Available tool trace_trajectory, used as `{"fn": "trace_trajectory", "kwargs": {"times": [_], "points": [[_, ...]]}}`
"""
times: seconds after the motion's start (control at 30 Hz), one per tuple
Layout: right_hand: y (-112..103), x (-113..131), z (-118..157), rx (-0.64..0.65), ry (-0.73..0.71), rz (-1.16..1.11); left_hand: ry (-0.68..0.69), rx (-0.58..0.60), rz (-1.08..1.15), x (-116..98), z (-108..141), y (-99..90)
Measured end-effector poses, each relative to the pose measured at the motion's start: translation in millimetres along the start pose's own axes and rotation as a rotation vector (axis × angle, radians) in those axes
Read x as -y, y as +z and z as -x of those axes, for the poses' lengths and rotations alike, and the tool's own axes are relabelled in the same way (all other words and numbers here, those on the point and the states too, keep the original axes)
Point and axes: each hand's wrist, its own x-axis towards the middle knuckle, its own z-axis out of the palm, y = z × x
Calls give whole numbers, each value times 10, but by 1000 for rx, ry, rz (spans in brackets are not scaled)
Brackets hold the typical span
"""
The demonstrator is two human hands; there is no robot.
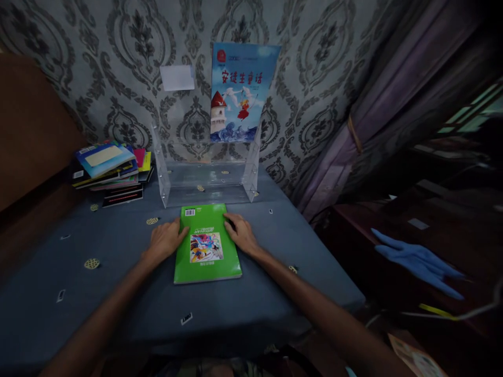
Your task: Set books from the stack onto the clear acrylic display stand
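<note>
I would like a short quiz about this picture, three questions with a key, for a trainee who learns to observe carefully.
1. What lies between the left hand and the right hand?
2. True or false: the stack of books lies to the right of the clear stand.
3. What colour is the tower roof printed on the upright blue book?
A) yellow
B) red
C) green

Key
1. The green book, touched by a hand on each side.
2. False: it lies to the left.
3. B
</note>
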Motion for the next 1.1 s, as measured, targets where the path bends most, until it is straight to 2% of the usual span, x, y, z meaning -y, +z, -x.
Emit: {"fn": "trace_trajectory", "kwargs": {"times": [0.17,0.3,0.4,0.63,0.8,1.1], "points": [[2,-32,17,7,-27,-12,158,-205,25,7,-92,193],[-9,-44,11,6,-34,-34,216,-249,122,123,-241,414],[-22,-36,8,13,-30,-33,248,-243,172,212,-340,503],[-57,-16,1,12,-25,-54,294,-219,139,184,-429,425],[-70,-22,1,6,-13,-60,342,-189,117,78,-464,378],[-105,10,-16,22,-17,-65,465,-163,86,-165,-598,406]]}}
